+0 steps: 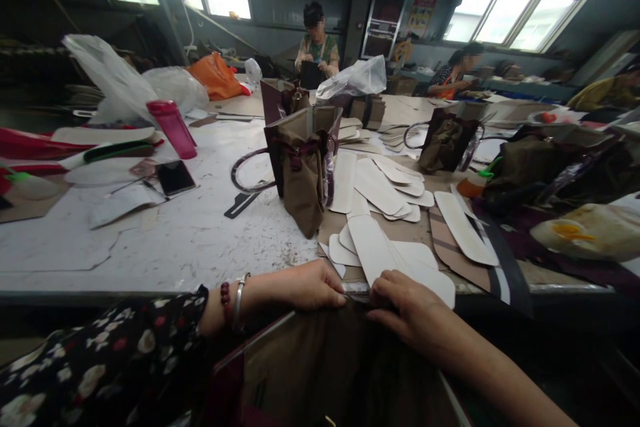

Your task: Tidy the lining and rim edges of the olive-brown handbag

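left hand: [313, 285] down at about 6 o'clock, right on the table edge, fingers curled and pinched onto the top edge of the brown bag. There's a bead bracelet and a metal bangle on the wrist, floral sleeve behind it.
right hand: [403, 303] just beside the left one, a bit toward 5 o'clock, fingertips closed on the same edge, so both hands are gripping it almost touching each other.
brown bag: [320, 367] dead bottom centre, hanging below the table edge in front of the person, opening facing up.
white card pieces: [380, 197] pile fanned out at 12 to 1 o'clock from the hands; the nearest one touches the right hand's knuckles.
standing bag: [303, 160] upright at 12 o'clock, further back.
pink bottle: [173, 128] way off at 10 o'clock, with a phone [175, 177] near it.
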A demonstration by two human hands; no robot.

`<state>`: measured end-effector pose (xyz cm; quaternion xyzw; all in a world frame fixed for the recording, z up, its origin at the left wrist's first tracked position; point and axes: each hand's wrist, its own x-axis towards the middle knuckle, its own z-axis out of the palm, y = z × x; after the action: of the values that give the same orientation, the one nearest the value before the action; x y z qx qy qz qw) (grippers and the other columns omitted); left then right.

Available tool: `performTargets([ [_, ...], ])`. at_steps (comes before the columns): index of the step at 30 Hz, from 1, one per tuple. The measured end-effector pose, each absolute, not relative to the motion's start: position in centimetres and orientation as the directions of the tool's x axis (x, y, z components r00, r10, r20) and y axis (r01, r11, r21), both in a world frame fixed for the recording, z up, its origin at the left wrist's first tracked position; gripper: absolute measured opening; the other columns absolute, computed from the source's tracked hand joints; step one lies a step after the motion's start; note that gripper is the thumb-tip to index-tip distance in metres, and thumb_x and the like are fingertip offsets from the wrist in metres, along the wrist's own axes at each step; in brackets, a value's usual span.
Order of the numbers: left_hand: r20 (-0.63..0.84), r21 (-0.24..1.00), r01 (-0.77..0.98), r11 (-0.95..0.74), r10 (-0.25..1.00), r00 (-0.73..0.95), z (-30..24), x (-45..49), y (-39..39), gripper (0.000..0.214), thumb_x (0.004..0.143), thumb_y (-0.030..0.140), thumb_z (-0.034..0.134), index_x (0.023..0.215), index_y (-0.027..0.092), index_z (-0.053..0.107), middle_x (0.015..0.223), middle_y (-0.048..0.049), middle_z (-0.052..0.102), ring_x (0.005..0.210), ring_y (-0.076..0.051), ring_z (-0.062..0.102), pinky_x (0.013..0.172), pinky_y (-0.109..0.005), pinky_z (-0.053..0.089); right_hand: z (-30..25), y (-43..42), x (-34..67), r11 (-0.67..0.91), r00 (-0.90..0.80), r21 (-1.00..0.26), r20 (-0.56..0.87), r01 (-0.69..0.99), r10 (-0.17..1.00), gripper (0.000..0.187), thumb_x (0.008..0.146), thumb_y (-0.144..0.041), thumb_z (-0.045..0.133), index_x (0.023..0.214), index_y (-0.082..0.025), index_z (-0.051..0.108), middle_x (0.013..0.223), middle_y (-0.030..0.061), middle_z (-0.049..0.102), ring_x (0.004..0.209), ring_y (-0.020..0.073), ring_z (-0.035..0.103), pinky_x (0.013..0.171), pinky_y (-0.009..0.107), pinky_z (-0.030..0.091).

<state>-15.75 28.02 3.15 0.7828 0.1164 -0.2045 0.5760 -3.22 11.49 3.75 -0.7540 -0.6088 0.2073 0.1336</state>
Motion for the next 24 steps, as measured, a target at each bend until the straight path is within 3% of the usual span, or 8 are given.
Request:
performTargets([
  [9, -0.426, 0.860, 0.386, -0.335, -0.052, 0.903, 3.33, -15.97, 28.09, 0.014, 0.063, 0.025, 0.045, 0.056, 0.014, 0.050, 0.049, 0.0046, 0.039, 0.048, -0.008, 0.031, 0.047, -0.020, 0.026, 3.73, 11.78, -3.51, -0.231, 0.171, -0.455, -0.170, 0.860, 0.970, 0.014, 0.074, -0.019, 0.056, 0.088, -0.020, 0.051, 0.083, 0.0018, 0.054, 0.074, 0.0153, 0.049, 0.066, 0.025, 0.037],
  [13, -0.418, 0.859, 0.378, -0.345, -0.048, 0.907, 3.47, -15.87, 27.96, 0.014, 0.063, 0.024, 0.046, 0.058, 0.014, 0.053, 0.050, 0.0044, 0.041, 0.049, -0.009, 0.034, 0.048, -0.020, 0.028, 3.77, 11.67, -3.58, -0.231, 0.167, -0.456, -0.176, 0.859, 0.970, 0.005, 0.078, -0.020, 0.052, 0.082, -0.019, 0.054, 0.083, 0.0032, 0.055, 0.076, 0.0158, 0.050, 0.068, 0.026, 0.037],
  [24, -0.380, 0.867, 0.324, -0.378, -0.081, 0.921, 3.49, -15.80, 27.74, 0.022, 0.067, 0.021, 0.045, 0.073, 0.013, 0.064, 0.061, 0.0022, 0.054, 0.058, -0.011, 0.045, 0.057, -0.018, 0.035, 4.04, 11.70, -3.87, -0.274, 0.190, -0.503, -0.212, 0.820, 0.959, 0.008, 0.079, -0.025, 0.049, 0.079, -0.019, 0.055, 0.080, 0.0024, 0.055, 0.075, 0.0156, 0.051, 0.066, 0.024, 0.037],
])
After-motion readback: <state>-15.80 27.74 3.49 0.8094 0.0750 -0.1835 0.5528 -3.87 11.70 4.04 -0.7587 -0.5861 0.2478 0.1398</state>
